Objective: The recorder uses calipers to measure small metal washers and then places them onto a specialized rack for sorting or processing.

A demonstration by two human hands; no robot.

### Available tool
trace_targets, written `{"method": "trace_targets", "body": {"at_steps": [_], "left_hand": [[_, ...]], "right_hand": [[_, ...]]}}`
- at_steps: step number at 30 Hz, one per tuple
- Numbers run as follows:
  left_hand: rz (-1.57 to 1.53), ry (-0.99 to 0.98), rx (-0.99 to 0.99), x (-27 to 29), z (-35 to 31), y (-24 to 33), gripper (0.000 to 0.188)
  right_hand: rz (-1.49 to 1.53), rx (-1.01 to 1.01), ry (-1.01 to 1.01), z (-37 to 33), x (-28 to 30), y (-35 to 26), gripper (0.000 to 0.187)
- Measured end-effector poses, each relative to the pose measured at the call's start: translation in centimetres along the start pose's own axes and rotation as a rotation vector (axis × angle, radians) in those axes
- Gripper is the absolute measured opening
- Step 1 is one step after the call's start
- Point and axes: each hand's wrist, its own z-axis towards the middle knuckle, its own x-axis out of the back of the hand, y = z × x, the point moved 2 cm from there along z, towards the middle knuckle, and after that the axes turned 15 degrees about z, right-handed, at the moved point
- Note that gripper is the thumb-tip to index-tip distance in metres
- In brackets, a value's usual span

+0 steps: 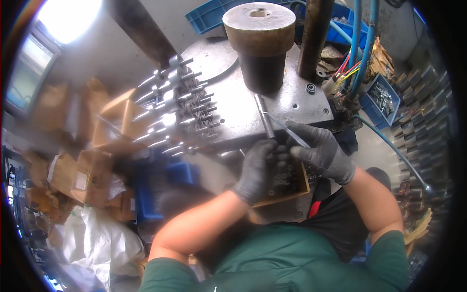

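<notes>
The short metal rod (265, 120), at the centre of the frame, slants over the front edge of the worktop (233, 104), its lower end at your left hand (258, 170). The fingers there are curled, but you cannot tell whether they grip it. Your right hand (325, 152), right of centre, has its fingers closed on a thin metal tool (296, 135), whose tip appears to meet the rod; the angled hold probably keeps that meeting point in your view. Left of centre, shafted metal parts (187, 100) are grouped on the worktop, presumably for easy reach. Below your hands, a cardboard box (305, 179) contains small dark pieces, some ring-shaped; its position would suit catching or picking up small parts. At the upper right, a blue bin (392, 111) contains small shiny metal pieces.
</notes>
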Motion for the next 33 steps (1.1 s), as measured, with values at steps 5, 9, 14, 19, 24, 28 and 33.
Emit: {"method": "trace_targets", "body": {"at_steps": [5,9,14,19,24,28,33], "left_hand": [[0.248,-0.171,0.168,1.5,-0.3,-6.8,0.037],[1.492,-0.249,-0.583,2.3,0.3,-9.5,0.034],[0.910,-0.418,-0.195,3.8,0.4,-11.0,0.033],[1.136,-0.423,-0.100,3.6,0.7,-10.2,0.027],[1.082,-0.380,-0.349,3.1,1.1,-9.8,0.024],[1.112,-0.415,-0.631,3.0,1.6,-9.6,0.023],[0.909,-0.372,-0.350,3.1,1.8,-10.8,0.021]], "right_hand": [[0.234,-0.188,-0.066,3.0,-4.3,2.6,0.040],[0.429,-0.361,0.004,4.8,-7.8,5.8,0.043],[0.283,-0.285,-0.061,7.3,-9.2,8.7,0.048],[0.256,-0.231,-0.087,7.9,-9.0,9.0,0.051],[0.325,-0.353,-0.099,7.9,-8.1,7.3,0.058],[0.277,-0.375,-0.129,8.3,-7.9,6.2,0.061],[0.179,-0.346,-0.139,8.5,-8.2,6.9,0.063]]}}
